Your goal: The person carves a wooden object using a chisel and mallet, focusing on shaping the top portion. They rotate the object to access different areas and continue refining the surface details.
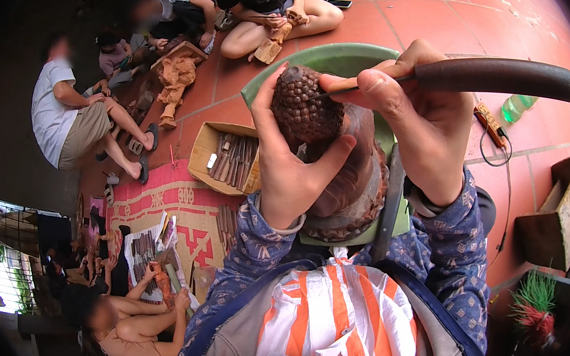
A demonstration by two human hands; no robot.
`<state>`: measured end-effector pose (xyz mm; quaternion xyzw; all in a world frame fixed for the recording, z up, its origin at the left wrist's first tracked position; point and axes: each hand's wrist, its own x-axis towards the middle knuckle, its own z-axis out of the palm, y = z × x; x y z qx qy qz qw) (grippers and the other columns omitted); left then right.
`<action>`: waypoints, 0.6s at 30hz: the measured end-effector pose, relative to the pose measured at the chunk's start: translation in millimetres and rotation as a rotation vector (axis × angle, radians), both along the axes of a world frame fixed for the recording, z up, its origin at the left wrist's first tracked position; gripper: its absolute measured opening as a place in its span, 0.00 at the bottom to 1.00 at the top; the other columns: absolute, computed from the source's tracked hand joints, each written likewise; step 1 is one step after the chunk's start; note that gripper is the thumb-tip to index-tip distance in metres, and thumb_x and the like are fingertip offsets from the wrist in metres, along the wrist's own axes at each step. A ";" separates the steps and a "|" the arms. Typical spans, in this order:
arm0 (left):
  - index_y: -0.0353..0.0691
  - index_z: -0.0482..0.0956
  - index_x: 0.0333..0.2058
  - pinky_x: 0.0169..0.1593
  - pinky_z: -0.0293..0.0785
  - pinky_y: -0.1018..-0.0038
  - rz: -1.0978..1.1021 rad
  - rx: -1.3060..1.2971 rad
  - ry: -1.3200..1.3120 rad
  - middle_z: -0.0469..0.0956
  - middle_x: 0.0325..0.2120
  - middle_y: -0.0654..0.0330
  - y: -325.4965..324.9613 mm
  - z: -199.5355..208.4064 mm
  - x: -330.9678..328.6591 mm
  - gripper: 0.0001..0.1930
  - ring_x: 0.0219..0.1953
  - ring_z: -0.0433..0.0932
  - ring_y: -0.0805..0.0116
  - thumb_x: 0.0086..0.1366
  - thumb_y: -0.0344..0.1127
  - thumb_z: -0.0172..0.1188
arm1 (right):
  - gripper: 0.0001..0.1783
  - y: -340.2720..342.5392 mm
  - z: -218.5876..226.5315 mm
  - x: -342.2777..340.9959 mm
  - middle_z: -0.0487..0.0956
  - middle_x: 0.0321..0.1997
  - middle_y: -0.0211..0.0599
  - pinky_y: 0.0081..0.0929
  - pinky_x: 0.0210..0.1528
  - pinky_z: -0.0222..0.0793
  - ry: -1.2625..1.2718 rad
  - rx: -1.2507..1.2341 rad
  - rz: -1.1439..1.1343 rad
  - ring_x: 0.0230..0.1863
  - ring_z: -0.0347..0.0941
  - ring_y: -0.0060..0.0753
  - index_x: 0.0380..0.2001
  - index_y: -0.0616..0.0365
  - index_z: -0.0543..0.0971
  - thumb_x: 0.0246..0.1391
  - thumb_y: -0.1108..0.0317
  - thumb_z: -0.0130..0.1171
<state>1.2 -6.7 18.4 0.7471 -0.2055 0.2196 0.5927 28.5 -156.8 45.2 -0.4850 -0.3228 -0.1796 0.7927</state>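
A dark brown carved wooden statue [306,104] rests in front of me, its head covered in rows of small round curls. My left hand [295,175] grips the statue's head from the left, thumb on the near side and fingers along the far left. In my right hand [418,115] is a carving tool [494,76] with a thick dark handle pointing right. Its thin metal tip meets the curls at the right of the head, and my right fingers are closed around its front part. Beneath and behind the statue is a green basin [352,54].
A cardboard box [209,150] of carving tools stands left, beside a red patterned mat [153,196]. Other people sit at the left and far side, some holding wood carvings. Right are a power strip [488,120], a green bottle [517,106] and a wooden box [555,218].
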 end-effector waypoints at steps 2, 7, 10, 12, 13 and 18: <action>0.36 0.48 0.63 0.57 0.68 0.69 0.005 0.016 -0.013 0.66 0.51 0.51 0.6 0.5 -0.1 0.45 0.53 0.70 0.63 0.50 0.23 0.67 | 0.05 -0.5 -0.4 -0.4 0.79 0.32 0.50 0.37 0.46 0.79 -0.021 -0.026 -0.011 0.41 0.80 0.45 0.30 0.68 0.69 0.59 0.78 0.53; 0.35 0.48 0.63 0.57 0.67 0.69 -0.005 -0.012 0.006 0.66 0.52 0.51 0.4 -0.1 -0.4 0.45 0.53 0.70 0.63 0.50 0.23 0.67 | 0.05 1.0 -1.7 0.4 0.80 0.32 0.50 0.37 0.46 0.79 -0.009 0.001 0.018 0.41 0.80 0.45 0.30 0.68 0.69 0.59 0.78 0.52; 0.35 0.48 0.63 0.58 0.66 0.68 -0.015 -0.028 0.016 0.65 0.52 0.51 2.4 -1.8 0.8 0.45 0.54 0.69 0.63 0.50 0.23 0.67 | 0.05 -1.0 1.0 0.1 0.80 0.32 0.51 0.37 0.46 0.79 0.016 -0.022 0.029 0.41 0.80 0.45 0.30 0.67 0.68 0.59 0.78 0.53; 0.35 0.47 0.63 0.58 0.66 0.68 -0.022 -0.034 0.017 0.64 0.52 0.51 2.5 -2.1 1.0 0.46 0.54 0.69 0.62 0.50 0.24 0.68 | 0.06 -2.0 0.5 1.2 0.80 0.32 0.51 0.37 0.46 0.79 0.000 -0.068 0.005 0.41 0.80 0.44 0.29 0.66 0.67 0.59 0.78 0.53; 0.35 0.47 0.63 0.58 0.66 0.68 -0.023 -0.038 0.025 0.64 0.52 0.51 2.1 -1.2 0.2 0.46 0.54 0.69 0.62 0.50 0.24 0.68 | 0.06 -1.0 0.5 1.2 0.80 0.32 0.51 0.37 0.46 0.79 -0.009 -0.054 0.010 0.41 0.80 0.44 0.29 0.66 0.67 0.59 0.78 0.53; 0.35 0.47 0.63 0.58 0.66 0.68 -0.029 -0.021 0.007 0.64 0.52 0.51 2.6 -2.5 1.8 0.46 0.54 0.69 0.62 0.50 0.24 0.68 | 0.06 -2.3 2.2 0.6 0.80 0.33 0.50 0.34 0.45 0.79 -0.087 -0.159 -0.073 0.41 0.81 0.43 0.30 0.66 0.67 0.58 0.78 0.54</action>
